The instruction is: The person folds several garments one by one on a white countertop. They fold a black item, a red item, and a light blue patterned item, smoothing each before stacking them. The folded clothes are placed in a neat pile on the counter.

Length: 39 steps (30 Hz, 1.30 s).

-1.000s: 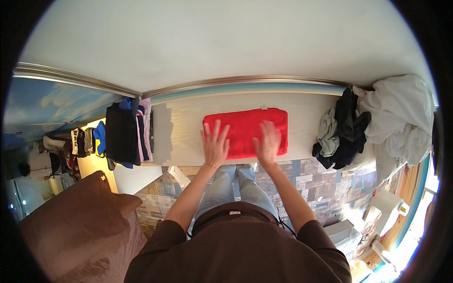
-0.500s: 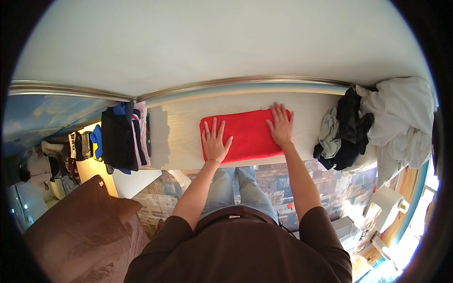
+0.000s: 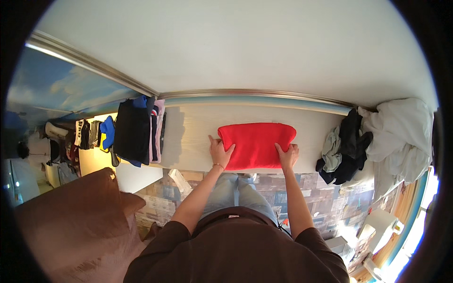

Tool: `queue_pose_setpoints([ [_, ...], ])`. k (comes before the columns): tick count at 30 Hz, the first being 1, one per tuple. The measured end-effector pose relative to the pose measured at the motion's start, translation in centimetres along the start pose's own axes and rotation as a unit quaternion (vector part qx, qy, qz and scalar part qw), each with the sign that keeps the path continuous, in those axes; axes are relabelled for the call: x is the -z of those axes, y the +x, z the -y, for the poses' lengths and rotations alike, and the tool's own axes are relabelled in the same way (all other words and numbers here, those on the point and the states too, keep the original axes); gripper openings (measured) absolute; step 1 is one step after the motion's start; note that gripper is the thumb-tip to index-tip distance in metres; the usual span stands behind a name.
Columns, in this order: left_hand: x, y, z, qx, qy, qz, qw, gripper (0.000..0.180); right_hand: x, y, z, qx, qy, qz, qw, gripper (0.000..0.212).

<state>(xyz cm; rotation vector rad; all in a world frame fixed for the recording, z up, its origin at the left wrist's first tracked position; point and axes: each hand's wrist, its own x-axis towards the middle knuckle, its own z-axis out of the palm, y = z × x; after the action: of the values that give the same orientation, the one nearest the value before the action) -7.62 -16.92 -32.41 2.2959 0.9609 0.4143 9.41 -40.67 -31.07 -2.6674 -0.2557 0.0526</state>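
Observation:
A folded red cloth (image 3: 257, 145), probably a garment, lies in front of me on a pale wooden surface (image 3: 193, 137). My left hand (image 3: 220, 152) grips its left edge, thumb on top and fingers tucked beside and under it. On the opposite side my right hand (image 3: 287, 155) pinches the right edge the same way. The cloth's two sides look slightly raised and drawn in where I hold them. What lies beneath the cloth is hidden.
A stack of folded dark and pink clothes (image 3: 137, 132) stands at the left end. Crumpled dark clothes (image 3: 351, 137) and a white cloth heap (image 3: 401, 137) lie at the right. A brown covered piece of furniture (image 3: 71, 226) is at lower left.
Both hands have gone from lying flat on the red cloth to gripping its left and right edges. The cloth's sides have lifted a little. My view has tilted slightly.

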Motion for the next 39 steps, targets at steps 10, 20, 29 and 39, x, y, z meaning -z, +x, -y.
queue_pose_setpoints([
  [10,7.1,-8.9,2.4,0.356,-0.608,0.081,0.705,0.05,1.3,2.2,5.5,-0.106,0.44,0.401,0.797,0.06],
  [20,25.1,-12.5,3.1,0.233,-0.659,-0.212,0.683,0.054,6.0,0.1,36.2,0.375,0.363,0.386,0.761,0.061],
  [29,33.4,-2.6,10.4,0.142,-0.716,-0.267,0.629,0.052,2.8,-1.9,60.0,0.6,0.14,0.181,0.767,0.076],
  [39,31.6,0.4,16.2,0.227,-0.713,-0.257,0.612,0.052,-6.8,-3.9,57.1,0.666,0.123,0.045,0.734,0.062],
])
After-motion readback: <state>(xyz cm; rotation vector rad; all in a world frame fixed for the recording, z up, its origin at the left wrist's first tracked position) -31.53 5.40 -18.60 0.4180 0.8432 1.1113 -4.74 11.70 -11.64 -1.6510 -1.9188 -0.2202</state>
